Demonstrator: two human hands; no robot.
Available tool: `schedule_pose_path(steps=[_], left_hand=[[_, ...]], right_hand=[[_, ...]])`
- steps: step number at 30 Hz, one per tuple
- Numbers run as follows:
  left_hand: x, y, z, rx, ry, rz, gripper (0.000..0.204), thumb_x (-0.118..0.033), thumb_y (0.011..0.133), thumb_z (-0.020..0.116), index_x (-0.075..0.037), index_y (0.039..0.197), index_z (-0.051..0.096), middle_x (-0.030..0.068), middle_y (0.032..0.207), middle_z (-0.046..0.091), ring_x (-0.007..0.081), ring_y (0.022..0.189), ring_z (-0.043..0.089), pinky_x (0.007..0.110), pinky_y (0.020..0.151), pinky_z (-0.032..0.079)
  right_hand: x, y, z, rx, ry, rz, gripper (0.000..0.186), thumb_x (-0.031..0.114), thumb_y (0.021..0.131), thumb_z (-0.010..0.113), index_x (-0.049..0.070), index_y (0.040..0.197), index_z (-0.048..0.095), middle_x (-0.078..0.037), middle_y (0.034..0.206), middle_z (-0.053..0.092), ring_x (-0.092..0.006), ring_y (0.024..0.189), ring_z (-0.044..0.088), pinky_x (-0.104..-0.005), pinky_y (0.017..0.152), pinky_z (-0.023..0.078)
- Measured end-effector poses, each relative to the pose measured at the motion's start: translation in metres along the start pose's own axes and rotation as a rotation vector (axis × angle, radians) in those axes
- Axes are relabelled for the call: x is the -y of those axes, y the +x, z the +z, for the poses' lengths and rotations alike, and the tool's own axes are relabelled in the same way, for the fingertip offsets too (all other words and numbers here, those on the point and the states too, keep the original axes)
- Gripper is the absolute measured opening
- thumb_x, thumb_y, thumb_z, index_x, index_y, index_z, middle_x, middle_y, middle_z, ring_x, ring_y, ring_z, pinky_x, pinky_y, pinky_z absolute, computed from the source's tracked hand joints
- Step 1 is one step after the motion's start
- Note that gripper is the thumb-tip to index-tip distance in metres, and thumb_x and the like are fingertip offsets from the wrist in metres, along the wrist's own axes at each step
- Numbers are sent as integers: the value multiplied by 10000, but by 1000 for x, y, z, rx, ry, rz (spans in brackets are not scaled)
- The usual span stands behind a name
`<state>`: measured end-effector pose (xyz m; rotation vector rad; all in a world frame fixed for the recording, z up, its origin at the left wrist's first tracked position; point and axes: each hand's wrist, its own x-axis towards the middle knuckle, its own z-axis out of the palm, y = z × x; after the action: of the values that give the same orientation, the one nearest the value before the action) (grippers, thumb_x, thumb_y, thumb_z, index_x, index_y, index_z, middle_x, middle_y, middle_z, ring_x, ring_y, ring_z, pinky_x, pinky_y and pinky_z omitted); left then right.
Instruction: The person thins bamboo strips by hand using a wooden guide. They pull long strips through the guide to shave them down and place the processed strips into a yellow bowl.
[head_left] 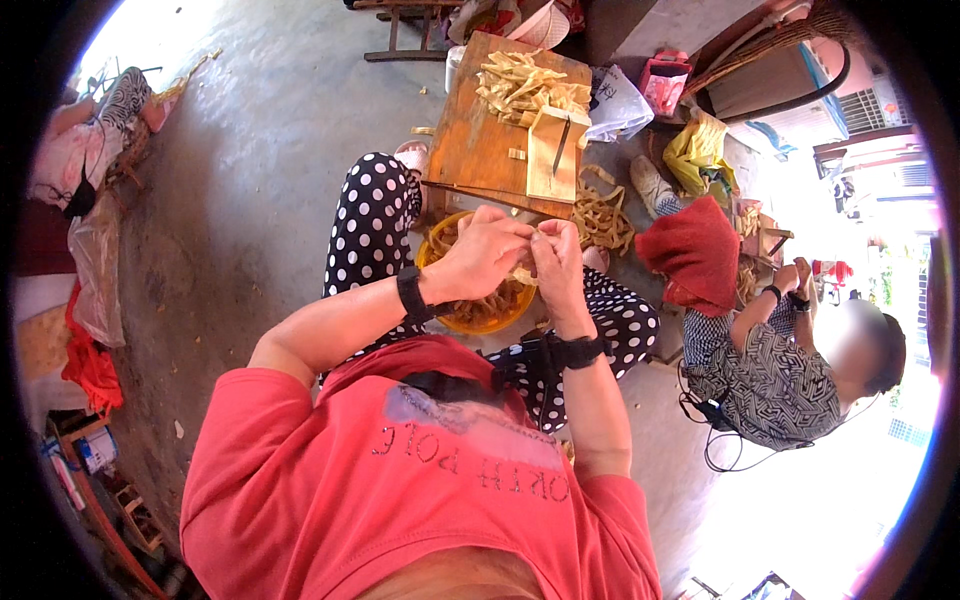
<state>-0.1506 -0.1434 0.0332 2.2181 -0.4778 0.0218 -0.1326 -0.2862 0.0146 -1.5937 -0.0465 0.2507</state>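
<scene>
Both hands on a pale strip over the yellow bowl.

I see my left hand and right hand pinching the strip; its axis I can't tell.

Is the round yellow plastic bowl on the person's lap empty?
No, the round yellow plastic bowl holds a heap of tan strips beneath both hands.

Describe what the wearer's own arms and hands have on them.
Both forearms are bare below short red sleeves. The left hand has a black band at its wrist, like a watch strap. The right hand has a wider black strap at its wrist, with a loose black tail. No gloves; I see no rings.
</scene>
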Motion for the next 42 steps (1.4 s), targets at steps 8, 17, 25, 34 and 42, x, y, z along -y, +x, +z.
schedule_pose_path(steps=[8,17,25,34,42], left_hand=[[7,1,-1,-93,-656,-98,114,-11,726,569,-7,839,585,26,906,573,141,850,477,269,759,384],[5,14,-19,-78,-1126,-318,157,28,739,562,-7,889,530,4,762,531,67,702,506,194,663,425],[21,9,-27,-161,-1198,-362,119,-27,759,558,-6,876,554,20,791,560,85,720,524,199,681,423],[17,19,-47,276,-629,-206,236,-152,848,435,27,943,554,12,759,580,62,702,521,206,650,427],[20,19,-45,258,-493,-255,186,-105,789,456,29,863,564,29,655,575,55,601,524,197,553,424]], right_hand=[[5,-3,4,-138,88,-17,167,44,785,480,-2,917,387,-29,751,465,-64,653,431,-189,568,367],[26,-3,8,-15,317,167,200,152,846,417,-8,935,497,2,751,478,-55,652,411,-200,596,365],[39,-16,-25,78,-45,118,152,125,822,488,-11,803,553,28,708,509,-43,636,431,-183,567,365],[47,-9,-19,46,-261,-121,131,128,808,534,-3,811,531,1,679,525,-52,623,451,-193,559,379],[46,-5,-32,145,-326,-70,194,146,795,527,-20,700,556,-19,587,532,-61,588,461,-229,514,374]])
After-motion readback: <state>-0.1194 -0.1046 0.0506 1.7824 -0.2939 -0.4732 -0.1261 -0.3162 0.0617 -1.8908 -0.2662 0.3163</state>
